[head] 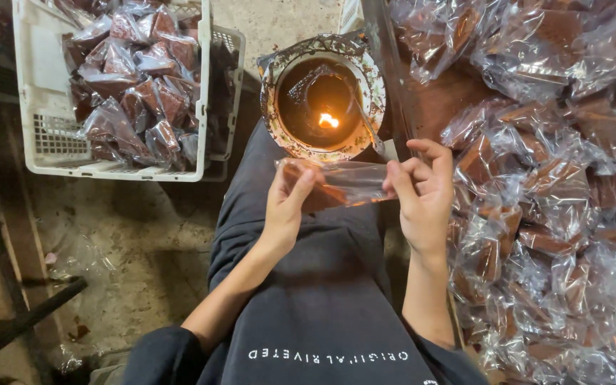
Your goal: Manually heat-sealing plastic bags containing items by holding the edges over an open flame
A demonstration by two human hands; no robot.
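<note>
A lap in dark trousers (308,285) fills the near part of the view, with both bare forearms reaching forward over it. A small clear plastic bag (336,184) holding a brown block is held flat between the two hands, just above the knee. The left hand (288,199) is closed on the bag's left end, thumb on top and fingers (301,187) curled underneath, right where the brown block sits. The right hand (425,189) is pinched on the bag's open right end — thumb and forefinger pressed together on the plastic, the other fingers loosely spread above it.

To the right, a counter (443,93) is covered with a heap of filled bags (557,214), each with a brown block inside crinkled clear plastic; the heap runs from the near edge to the far corner and lies just beside the right wrist.

Just beyond the held bag, a round metal tin (322,100) with a stained rim is set on the floor — a small flame (328,120) is burning in the dark liquid inside it. The bag's upper edge is seen close to the tin's near rim, but not touching the flame.

Farther off to the left, a white plastic crate (44,128) is standing on the rough concrete floor (130,242), loaded with more sealed bags (137,78) of the same brown blocks.
</note>
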